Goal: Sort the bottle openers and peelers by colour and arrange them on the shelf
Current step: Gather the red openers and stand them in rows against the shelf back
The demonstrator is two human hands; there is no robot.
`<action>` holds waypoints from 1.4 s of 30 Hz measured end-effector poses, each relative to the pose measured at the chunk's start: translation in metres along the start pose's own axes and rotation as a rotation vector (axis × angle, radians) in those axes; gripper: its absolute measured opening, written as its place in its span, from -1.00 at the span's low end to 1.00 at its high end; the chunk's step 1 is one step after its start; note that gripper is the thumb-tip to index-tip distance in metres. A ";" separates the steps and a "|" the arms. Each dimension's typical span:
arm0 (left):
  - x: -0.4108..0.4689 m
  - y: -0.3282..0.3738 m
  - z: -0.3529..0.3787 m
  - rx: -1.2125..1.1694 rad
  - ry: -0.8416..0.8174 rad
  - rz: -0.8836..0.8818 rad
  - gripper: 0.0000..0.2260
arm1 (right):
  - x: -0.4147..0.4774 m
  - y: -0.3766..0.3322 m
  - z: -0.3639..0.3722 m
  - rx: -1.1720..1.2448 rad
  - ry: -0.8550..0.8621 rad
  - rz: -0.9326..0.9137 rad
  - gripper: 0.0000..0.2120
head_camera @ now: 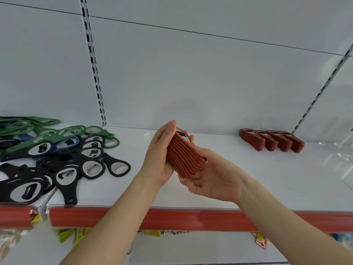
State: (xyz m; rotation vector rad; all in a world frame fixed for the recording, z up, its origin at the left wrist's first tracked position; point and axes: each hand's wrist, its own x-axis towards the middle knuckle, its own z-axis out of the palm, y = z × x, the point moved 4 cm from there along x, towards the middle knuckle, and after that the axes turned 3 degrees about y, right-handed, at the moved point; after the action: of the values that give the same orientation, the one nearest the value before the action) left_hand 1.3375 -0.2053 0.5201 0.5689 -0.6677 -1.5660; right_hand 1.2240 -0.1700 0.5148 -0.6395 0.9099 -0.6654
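A stack of several red bottle openers (184, 156) is held above the middle of the white shelf (238, 180). My right hand (214, 175) cups the stack from below, fingers curled round its lower end. My left hand (162, 150) presses flat against the stack's left side with straight fingers. At the back right stand several neat stacks of red openers (272, 140). On the left lies a loose heap of black openers (63, 169), green openers (72, 131) and a blue opener (66, 144).
The shelf has a red front strip (172, 219) and a white back panel with slotted uprights (95, 73). Clear plastic wrap (342, 155) lies at the far right. Yellow packets (76, 236) hang below the shelf edge.
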 end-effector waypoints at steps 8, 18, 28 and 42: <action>0.007 -0.010 0.009 -0.011 -0.032 -0.024 -0.72 | -0.036 -0.028 -0.009 -0.594 0.365 -0.461 -0.72; 0.022 -0.016 0.017 -0.015 -0.026 -0.039 -0.64 | -0.043 -0.038 0.002 -0.865 0.673 -0.735 -0.91; 0.027 -0.024 0.018 -0.001 -0.059 -0.046 -0.64 | -0.033 -0.034 0.001 -0.924 0.822 -0.612 -0.78; 0.022 -0.030 0.019 0.007 -0.068 -0.131 -0.60 | -0.037 -0.026 -0.001 -0.949 0.911 -0.592 -0.79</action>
State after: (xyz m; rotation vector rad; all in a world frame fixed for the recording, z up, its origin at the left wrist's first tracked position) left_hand 1.3007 -0.2236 0.5134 0.5763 -0.6988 -1.7117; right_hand 1.1998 -0.1587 0.5515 -1.5462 1.9606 -1.0819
